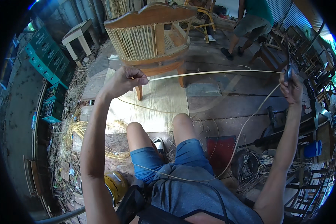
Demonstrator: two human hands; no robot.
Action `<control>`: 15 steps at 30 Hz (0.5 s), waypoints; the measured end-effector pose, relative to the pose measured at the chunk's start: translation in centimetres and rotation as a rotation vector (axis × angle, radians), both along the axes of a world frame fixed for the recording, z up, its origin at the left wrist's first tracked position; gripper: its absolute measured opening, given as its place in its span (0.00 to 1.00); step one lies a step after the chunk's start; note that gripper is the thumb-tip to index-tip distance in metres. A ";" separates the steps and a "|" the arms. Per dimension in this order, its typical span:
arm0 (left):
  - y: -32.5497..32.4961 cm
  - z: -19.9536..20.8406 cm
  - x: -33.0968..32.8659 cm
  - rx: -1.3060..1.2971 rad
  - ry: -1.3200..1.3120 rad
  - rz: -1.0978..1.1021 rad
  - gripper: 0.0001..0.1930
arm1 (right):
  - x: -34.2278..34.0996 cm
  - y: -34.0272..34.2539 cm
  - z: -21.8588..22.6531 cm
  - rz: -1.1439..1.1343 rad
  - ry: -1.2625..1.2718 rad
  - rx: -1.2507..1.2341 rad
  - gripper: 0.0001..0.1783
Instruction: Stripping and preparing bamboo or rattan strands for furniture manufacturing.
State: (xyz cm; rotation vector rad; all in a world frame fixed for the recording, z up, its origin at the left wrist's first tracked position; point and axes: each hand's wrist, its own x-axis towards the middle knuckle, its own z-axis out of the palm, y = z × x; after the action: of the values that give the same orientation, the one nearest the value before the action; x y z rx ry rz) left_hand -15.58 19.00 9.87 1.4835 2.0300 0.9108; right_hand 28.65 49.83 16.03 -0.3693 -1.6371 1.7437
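A pale cane strip is stretched nearly level in front of me between my hands. My left hand pinches one end between thumb and fingers, close to the chair's lower back edge. Far to the right, my right hand is closed around the strip and a slim dark tool that points upward; its kind is unclear. Beyond the right hand the strip loops down and across my lap. Ahead stands a wooden chair, its curved back strung with upright cane strands and a woven panel.
Coiled cane lies left of my knees, beside a yellow can. Green crates are stacked at the left near a small wooden stool. Another person bends over at the back right. Wire-like coils and a blue container sit at right.
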 end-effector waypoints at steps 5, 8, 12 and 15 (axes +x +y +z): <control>0.0 1.4 1.3 0.045 0.043 0.055 0.07 | 0.2 0.2 0.8 -0.116 -0.002 0.012 0.21; 0.0 1.3 1.4 0.080 0.065 0.067 0.07 | 1.2 2.5 -0.1 -0.083 -0.044 0.037 0.18; -0.4 0.8 1.3 0.125 0.156 0.115 0.07 | 1.5 3.5 -1.3 -0.193 -0.002 -0.046 0.17; -0.5 -2.1 0.1 0.355 0.169 0.045 0.08 | 1.8 3.9 -2.0 -0.254 0.046 -0.097 0.17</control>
State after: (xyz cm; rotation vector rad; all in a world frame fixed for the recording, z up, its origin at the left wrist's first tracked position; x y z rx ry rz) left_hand -15.52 18.54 7.77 1.7568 2.1068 1.2549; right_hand 30.44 53.71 14.06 -0.5531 -1.4096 1.6294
